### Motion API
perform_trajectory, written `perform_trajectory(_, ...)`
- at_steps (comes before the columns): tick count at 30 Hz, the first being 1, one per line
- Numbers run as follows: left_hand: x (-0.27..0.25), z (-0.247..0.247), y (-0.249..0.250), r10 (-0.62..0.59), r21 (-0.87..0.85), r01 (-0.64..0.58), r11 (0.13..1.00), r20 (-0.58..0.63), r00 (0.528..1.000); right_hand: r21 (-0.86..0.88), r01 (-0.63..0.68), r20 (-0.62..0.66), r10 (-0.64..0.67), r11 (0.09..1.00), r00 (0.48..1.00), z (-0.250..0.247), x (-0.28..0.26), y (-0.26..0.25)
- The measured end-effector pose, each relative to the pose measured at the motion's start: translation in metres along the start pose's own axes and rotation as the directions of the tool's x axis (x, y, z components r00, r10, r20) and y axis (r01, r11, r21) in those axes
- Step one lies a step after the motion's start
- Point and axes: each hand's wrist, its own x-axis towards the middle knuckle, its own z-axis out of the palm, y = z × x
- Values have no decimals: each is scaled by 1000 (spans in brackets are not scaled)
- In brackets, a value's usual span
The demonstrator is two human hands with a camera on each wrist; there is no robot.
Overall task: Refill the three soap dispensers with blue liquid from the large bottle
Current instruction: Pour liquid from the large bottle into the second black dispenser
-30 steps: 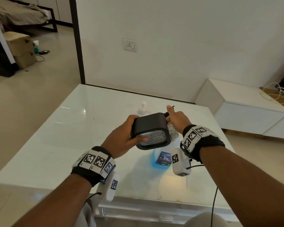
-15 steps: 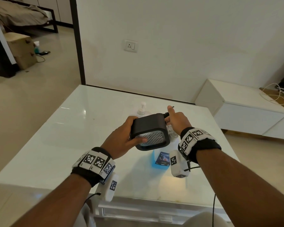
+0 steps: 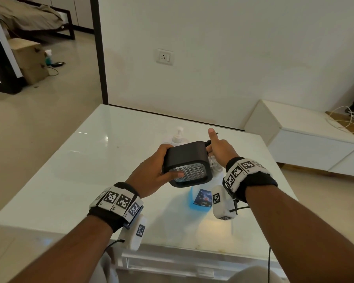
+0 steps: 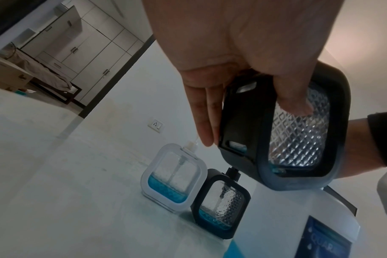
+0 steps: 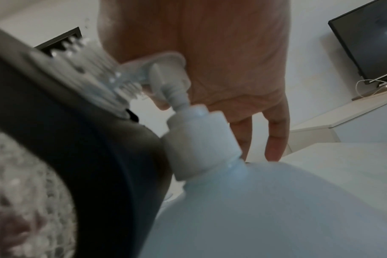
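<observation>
Left hand (image 3: 151, 172) fingers grip black dispenser (image 3: 187, 163), tilted at large bottle (image 5: 265, 209) pump; right hand (image 3: 219, 149) fingers relaxed on it. Next: press pump.

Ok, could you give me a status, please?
Left hand grips black dispenser, lifted, tilted. Right hand at its neck, grip unclear. White dispenser and second black one stand low on blue. Pump on bottle.
</observation>
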Motion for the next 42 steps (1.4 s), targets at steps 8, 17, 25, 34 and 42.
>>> perform_trajectory(8, 1, 1, 2, -8, -7, 8, 1000, -5, 1000, 35, -10, 17, 10, 999, 1000, -2, -4, 0)
perform_trajectory(17, 0, -1, 4, -13, -29, 13, 999, 3, 1000, -18, -9, 120, 11, 1000, 993, -5, -6, -13)
perform_trajectory(25, 1, 0, 4, -4, -14, 4, 1000, -5, 1000, 71, 16, -14, -15, 997, 1000, -1, -6, 1)
perform_trajectory(34, 2, 0, 3, -1, -6, 1, 1000, -5, 1000, -10, 3, 126, -2, 1000, 992, -7, -2, -10)
perform_trajectory(42, 0, 0, 3, -8, 6, 8, 1000, -1, 1000, -2, 19, 37, -19, 1000, 999, -1, 2, 2)
